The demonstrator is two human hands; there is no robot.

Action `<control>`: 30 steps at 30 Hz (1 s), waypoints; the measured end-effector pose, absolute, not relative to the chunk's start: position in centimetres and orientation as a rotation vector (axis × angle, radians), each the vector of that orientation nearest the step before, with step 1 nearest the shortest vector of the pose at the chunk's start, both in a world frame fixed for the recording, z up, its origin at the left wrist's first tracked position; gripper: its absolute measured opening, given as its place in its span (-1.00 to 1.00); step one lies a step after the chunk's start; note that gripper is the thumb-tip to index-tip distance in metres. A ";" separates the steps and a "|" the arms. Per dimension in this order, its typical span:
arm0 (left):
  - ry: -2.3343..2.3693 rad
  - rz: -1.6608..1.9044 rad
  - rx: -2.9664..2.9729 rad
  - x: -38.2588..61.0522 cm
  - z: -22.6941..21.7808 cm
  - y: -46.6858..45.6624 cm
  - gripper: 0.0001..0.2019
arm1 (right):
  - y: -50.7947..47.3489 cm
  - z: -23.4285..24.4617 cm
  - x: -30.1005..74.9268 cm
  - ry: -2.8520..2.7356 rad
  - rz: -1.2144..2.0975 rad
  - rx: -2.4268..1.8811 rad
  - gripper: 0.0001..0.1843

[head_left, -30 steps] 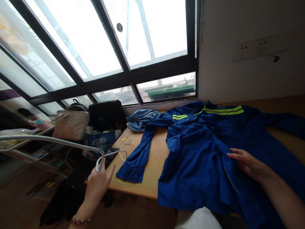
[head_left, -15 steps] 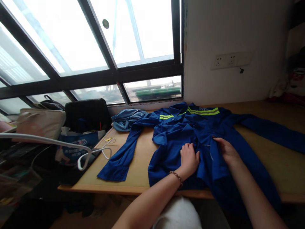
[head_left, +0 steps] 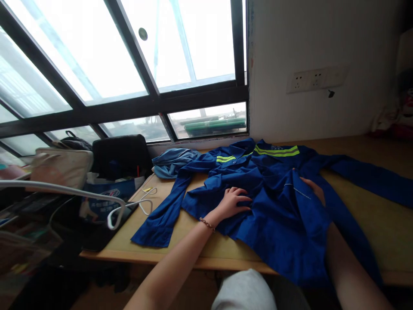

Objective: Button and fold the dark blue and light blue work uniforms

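1. While the left hand lies on the blue jacket, fingers spread, the right hand holds up its front flap, fingertips partly covered.
2. Jacket on table, collar toward window, hem overhanging near edge.
3. Light-blue cloth beside left sleeve.

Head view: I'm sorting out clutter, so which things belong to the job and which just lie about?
In the job:
blue jacket, left hand on it, right hand partly hidden by it
table beneath it

Apparently lying about:
light-blue cloth
beige bag
blue printed bag
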State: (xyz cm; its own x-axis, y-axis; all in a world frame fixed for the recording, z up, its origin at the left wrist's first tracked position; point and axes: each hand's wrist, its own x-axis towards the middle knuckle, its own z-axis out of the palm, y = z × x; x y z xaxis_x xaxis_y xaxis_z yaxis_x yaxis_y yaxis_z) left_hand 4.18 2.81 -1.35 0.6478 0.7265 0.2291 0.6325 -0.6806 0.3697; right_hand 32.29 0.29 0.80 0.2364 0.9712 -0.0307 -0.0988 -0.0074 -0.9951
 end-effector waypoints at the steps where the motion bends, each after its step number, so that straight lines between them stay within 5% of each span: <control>1: 1.094 0.547 2.612 4.1 -1.4 2.5 -0.70 | 0.3 1.0 31.5 -0.933 1.121 -1.244 -0.59; 8: 0.970 0.701 2.330 5.5 -2.0 3.5 -0.85 | 0.7 0.1 25.1 -1.102 1.659 -1.120 -0.58; 16: 0.895 0.885 1.175 7.0 -4.1 3.9 -0.62 | 0.5 -1.0 23.7 -1.146 1.676 -1.127 -0.69; 30: 0.768 1.015 1.119 6.5 -4.1 3.4 -0.60 | 0.5 -2.0 22.8 -1.199 1.553 -1.189 -0.60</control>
State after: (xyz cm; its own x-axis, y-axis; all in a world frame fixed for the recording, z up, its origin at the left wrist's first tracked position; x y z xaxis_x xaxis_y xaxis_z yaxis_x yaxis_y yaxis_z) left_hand 6.53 3.39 -4.14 0.3658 0.9307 -0.0051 -0.2579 0.1066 0.9603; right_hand 22.78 0.53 -1.97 -0.2158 0.9575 -0.1912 -0.0576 -0.2079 -0.9765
